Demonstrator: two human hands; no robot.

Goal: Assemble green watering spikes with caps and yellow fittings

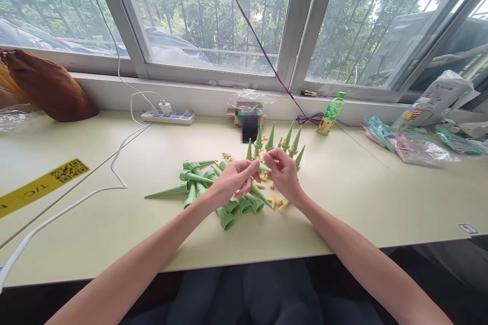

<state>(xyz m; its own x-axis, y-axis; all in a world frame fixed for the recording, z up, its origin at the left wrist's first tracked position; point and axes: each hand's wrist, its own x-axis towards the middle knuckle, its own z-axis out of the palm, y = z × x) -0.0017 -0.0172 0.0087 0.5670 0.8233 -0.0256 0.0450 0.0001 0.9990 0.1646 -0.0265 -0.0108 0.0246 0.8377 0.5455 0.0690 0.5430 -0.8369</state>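
Note:
My left hand (pixel 232 180) is closed on a green cone-shaped spike (pixel 263 167), held just above the table (pixel 114 213). My right hand (pixel 282 173) pinches at the same spike's tip end, fingers pressed together; what it holds there is too small to name. Under both hands lies a heap of green spikes (pixel 213 188) on their sides. Small yellow plastic pieces (pixel 280 204) are scattered beside my right wrist. Several green spikes (pixel 284 142) stand upright just beyond my hands.
A white power strip (pixel 168 117) with a cable trailing left sits near the window sill. A green bottle (pixel 330 114) stands at the back right, clear bags of coloured parts (pixel 415 146) farther right. A brown bag (pixel 49 86) and a yellow label (pixel 41 183) are at the left.

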